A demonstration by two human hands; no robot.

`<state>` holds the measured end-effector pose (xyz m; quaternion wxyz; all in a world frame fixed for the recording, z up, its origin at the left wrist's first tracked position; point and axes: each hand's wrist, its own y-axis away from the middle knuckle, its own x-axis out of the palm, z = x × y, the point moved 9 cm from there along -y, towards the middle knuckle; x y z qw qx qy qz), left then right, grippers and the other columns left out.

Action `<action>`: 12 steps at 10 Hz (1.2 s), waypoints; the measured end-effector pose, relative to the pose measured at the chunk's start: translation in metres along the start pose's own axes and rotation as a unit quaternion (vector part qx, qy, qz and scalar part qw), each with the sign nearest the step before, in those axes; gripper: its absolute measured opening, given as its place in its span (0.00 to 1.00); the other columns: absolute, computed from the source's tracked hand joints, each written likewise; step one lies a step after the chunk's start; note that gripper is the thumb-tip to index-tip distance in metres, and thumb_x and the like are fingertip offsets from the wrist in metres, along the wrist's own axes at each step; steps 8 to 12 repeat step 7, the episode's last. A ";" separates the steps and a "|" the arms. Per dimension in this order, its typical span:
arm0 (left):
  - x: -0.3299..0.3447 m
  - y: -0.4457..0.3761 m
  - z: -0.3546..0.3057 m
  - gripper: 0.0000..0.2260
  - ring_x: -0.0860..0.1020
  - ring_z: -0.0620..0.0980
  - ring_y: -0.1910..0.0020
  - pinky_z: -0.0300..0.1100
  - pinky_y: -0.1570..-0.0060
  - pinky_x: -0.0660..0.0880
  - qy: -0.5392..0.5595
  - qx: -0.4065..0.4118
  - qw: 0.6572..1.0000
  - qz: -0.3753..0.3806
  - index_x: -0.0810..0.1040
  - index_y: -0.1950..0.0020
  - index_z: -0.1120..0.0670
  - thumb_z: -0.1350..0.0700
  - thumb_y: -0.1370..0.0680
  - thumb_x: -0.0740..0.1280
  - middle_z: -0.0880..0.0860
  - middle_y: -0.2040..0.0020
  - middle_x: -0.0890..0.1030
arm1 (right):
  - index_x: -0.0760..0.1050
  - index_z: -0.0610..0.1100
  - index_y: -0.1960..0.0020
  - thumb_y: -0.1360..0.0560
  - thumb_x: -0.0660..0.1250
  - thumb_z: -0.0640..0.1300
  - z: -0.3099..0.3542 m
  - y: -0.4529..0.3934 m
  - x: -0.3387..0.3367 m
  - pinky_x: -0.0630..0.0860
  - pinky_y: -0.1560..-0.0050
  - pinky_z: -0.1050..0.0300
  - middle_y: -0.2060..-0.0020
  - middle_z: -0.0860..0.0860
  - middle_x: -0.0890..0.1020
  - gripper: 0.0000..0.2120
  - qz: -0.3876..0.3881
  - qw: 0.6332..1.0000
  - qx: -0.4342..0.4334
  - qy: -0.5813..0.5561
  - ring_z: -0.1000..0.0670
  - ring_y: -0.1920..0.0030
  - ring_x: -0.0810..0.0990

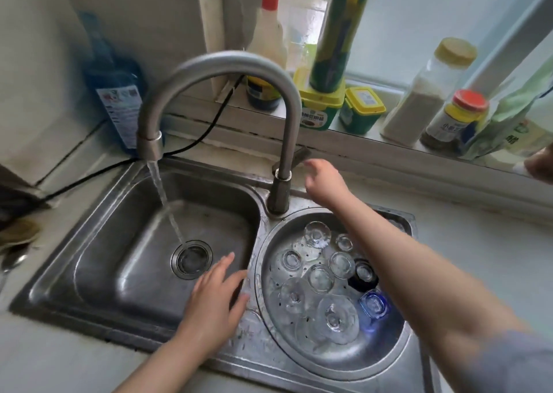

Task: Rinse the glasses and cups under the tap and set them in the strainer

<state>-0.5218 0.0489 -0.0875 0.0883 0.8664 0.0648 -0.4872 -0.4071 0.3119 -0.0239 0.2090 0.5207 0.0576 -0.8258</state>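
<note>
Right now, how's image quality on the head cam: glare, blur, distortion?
Head view: strong wide-angle bending at the edges, window sill bowed; daylight blows out the window; blue bottle and right sleeve smeared and soft; glasses in the strainer and the tap fairly sharp, with soft reflections on the steel.

One round perforated steel strainer point(329, 359) holds nine upturned vessels: seven clear glasses point(338, 318), one dark cup point(363, 273) at its three o'clock, and one blue-tinted glass point(374, 304) at four o'clock. One rectangular steel sink basin point(119, 243) lies at nine o'clock from it, with one curved grey tap point(227, 63) above. The sill at twelve o'clock carries two green lidded tubs point(362, 110), with bottles and jars whose count is unclear. Two bare hands show.
</note>
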 end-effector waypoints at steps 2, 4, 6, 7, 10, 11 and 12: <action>-0.038 0.027 0.036 0.23 0.80 0.56 0.43 0.53 0.44 0.74 0.050 -0.092 0.993 -0.060 0.83 0.46 0.52 0.40 0.29 0.58 0.55 0.38 0.78 | 0.68 0.38 0.35 0.25 0.62 0.37 0.008 -0.061 0.009 0.71 0.40 0.47 0.36 0.39 0.71 0.19 0.014 0.998 0.054 0.040 0.38 0.37 0.72; -0.065 0.048 0.055 0.17 0.77 0.41 0.56 0.25 0.60 0.66 0.124 -0.123 0.979 -0.106 0.84 0.54 0.50 0.42 0.32 0.62 0.52 0.46 0.82 | 0.73 0.41 0.38 0.28 0.63 0.36 0.006 -0.048 0.004 0.73 0.41 0.48 0.39 0.42 0.74 0.18 -0.029 0.997 0.071 0.017 0.39 0.39 0.74; -0.115 0.025 0.030 0.16 0.73 0.32 0.44 0.16 0.45 0.58 0.171 -0.045 0.972 -0.155 0.83 0.51 0.48 0.41 0.31 0.64 0.44 0.45 0.79 | 0.68 0.41 0.32 0.28 0.62 0.37 0.016 -0.003 -0.012 0.70 0.36 0.51 0.33 0.43 0.72 0.23 0.024 0.997 0.079 -0.001 0.42 0.34 0.72; -0.179 0.020 0.005 0.07 0.71 0.26 0.45 0.17 0.46 0.61 0.175 0.026 0.966 -0.190 0.80 0.51 0.41 0.46 0.28 0.72 0.38 0.46 0.79 | 0.75 0.42 0.36 0.25 0.65 0.44 0.025 0.046 -0.049 0.73 0.38 0.52 0.40 0.45 0.80 0.18 -0.061 0.997 0.046 -0.021 0.45 0.39 0.77; -0.179 0.020 0.005 0.07 0.71 0.26 0.45 0.17 0.46 0.61 0.175 0.026 0.966 -0.190 0.80 0.51 0.41 0.46 0.28 0.72 0.38 0.46 0.79 | 0.75 0.42 0.36 0.25 0.65 0.44 0.025 0.046 -0.049 0.73 0.38 0.52 0.40 0.45 0.80 0.18 -0.061 0.997 0.046 -0.021 0.45 0.39 0.77; -0.179 0.020 0.005 0.07 0.71 0.26 0.45 0.17 0.46 0.61 0.175 0.026 0.966 -0.190 0.80 0.51 0.41 0.46 0.28 0.72 0.38 0.46 0.79 | 0.75 0.42 0.36 0.25 0.65 0.44 0.025 0.046 -0.049 0.73 0.38 0.52 0.40 0.45 0.80 0.18 -0.061 0.997 0.046 -0.021 0.45 0.39 0.77; -0.179 0.020 0.005 0.07 0.71 0.26 0.45 0.17 0.46 0.61 0.175 0.026 0.966 -0.190 0.80 0.51 0.41 0.46 0.28 0.72 0.38 0.46 0.79 | 0.75 0.42 0.36 0.25 0.65 0.44 0.025 0.046 -0.049 0.73 0.38 0.52 0.40 0.45 0.80 0.18 -0.061 0.997 0.046 -0.021 0.45 0.39 0.77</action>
